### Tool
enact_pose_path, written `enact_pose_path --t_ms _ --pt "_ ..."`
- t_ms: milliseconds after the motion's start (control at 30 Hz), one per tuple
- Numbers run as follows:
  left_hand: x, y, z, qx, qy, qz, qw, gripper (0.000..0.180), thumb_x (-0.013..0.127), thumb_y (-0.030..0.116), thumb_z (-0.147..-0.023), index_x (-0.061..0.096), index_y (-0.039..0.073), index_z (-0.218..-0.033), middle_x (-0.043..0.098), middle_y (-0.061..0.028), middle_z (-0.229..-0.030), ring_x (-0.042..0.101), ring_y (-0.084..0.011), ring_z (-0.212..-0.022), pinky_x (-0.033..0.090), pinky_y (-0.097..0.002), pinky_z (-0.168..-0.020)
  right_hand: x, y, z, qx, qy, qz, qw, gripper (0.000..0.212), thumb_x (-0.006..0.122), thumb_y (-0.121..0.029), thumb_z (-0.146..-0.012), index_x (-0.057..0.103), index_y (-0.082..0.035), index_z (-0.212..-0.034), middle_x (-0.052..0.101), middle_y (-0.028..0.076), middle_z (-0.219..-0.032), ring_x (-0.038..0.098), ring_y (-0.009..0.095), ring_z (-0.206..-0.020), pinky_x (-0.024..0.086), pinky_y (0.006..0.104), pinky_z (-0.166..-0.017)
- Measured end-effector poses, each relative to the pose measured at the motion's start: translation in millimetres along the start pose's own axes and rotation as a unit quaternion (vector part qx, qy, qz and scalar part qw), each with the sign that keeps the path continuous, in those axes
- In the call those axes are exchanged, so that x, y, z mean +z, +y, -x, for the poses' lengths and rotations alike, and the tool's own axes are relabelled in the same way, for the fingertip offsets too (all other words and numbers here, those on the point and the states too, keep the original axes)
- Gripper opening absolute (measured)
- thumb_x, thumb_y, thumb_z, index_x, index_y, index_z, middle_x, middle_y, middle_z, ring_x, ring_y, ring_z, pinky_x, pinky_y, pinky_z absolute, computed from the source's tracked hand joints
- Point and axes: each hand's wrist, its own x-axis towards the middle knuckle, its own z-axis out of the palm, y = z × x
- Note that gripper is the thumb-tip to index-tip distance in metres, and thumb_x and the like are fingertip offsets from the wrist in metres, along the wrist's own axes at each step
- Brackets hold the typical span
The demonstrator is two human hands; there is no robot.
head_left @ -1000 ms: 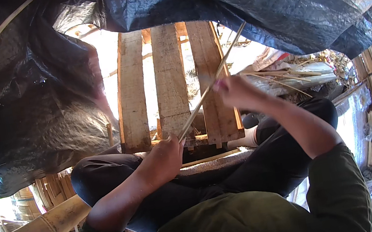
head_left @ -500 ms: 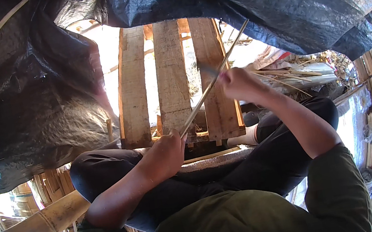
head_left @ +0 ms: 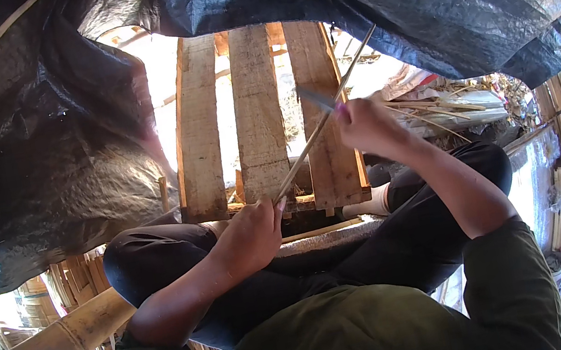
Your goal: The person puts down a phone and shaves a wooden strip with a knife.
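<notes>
Wooden pallet (head_left: 257,116) behind, left hand (head_left: 250,236) gripping bamboo strip (head_left: 321,127), right hand (head_left: 365,127) gripping knife (head_left: 316,100)

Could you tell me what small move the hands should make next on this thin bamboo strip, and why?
Probably draw the blade a little further down the strip toward the left hand. The right hand holds the blade against the strip about midway, the left hand grips its lower end, and the stretch between them looks not yet worked, though that is hard to tell.
</notes>
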Motion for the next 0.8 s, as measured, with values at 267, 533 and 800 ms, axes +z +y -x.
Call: enact_pose_path --t_ms 267,533,800 --pt "1.6 6.5 -4.2 0.044 0.037 -0.06 0.997 0.026 0.049 0.017 -0.099 0.048 -0.007 -0.09 0.056 -0.0298 -0.066 0.06 -0.0478 -0.065 0.048 -0.054 -0.059 -5.6 -4.2 6.0 0.016 -0.052 0.003 0.999 0.033 0.054 -0.022 -0.094 0.064 0.009 -0.096 0.065 0.025 -0.069 0.064 0.03 -0.055 0.048 0.041 -0.053" --pt "-0.5 9.9 -3.2 0.015 0.009 -0.029 0.999 0.026 0.047 0.016 -0.1 0.048 -0.007 -0.089 0.057 -0.0308 -0.066 0.06 -0.0486 -0.065 0.049 -0.054 -0.06 -14.2 -13.1 10.1 0.006 -0.08 0.054 0.995 0.036 0.05 -0.021 -0.095 0.064 0.011 -0.091 0.064 0.023 -0.063 0.069 0.032 -0.061 0.053 0.041 -0.057" --pt "-6.1 14.9 -9.8 -0.017 -0.002 -0.022 1.0 0.024 0.046 0.017 -0.1 0.049 -0.006 -0.092 0.058 -0.0312 -0.067 0.06 -0.0506 -0.067 0.049 -0.0566 -0.063 -22.5 -12.3 13.1 0.028 -0.104 0.023 0.994 0.043 0.046 -0.026 -0.099 0.058 0.008 -0.076 0.061 0.015 -0.056 0.061 0.02 -0.041 0.049 0.034 -0.039"
